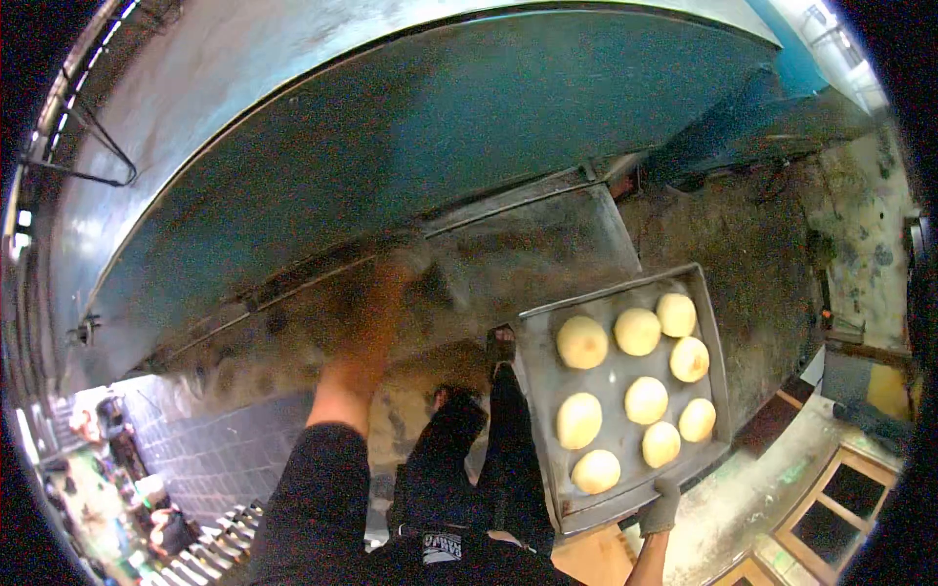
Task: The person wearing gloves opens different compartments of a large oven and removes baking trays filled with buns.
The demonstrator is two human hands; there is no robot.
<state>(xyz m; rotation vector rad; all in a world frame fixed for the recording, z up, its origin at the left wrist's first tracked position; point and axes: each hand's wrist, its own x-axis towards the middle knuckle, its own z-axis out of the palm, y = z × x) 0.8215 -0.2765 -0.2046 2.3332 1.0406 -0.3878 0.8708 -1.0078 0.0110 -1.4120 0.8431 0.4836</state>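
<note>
My right hand (661,506), in a grey glove, is closed on the near edge of a metal baking tray (625,508). Several round pale buns (638,332) lie apart or close together on the tray, some with a browner spot on top. My left arm reaches forward into the shadow under a large blue-green metal housing. At its end my left hand (408,256) is dark and blurred, near the left edge of a flat grey metal panel (537,244). Its fingers cannot be made out.
The blue-green housing (469,107) spans the front, with a long dark slot along its lower edge. A tiled wall (230,449) stands at the left. Wooden-framed panels (831,508) are at the lower right. Other people (166,527) are at the far lower left.
</note>
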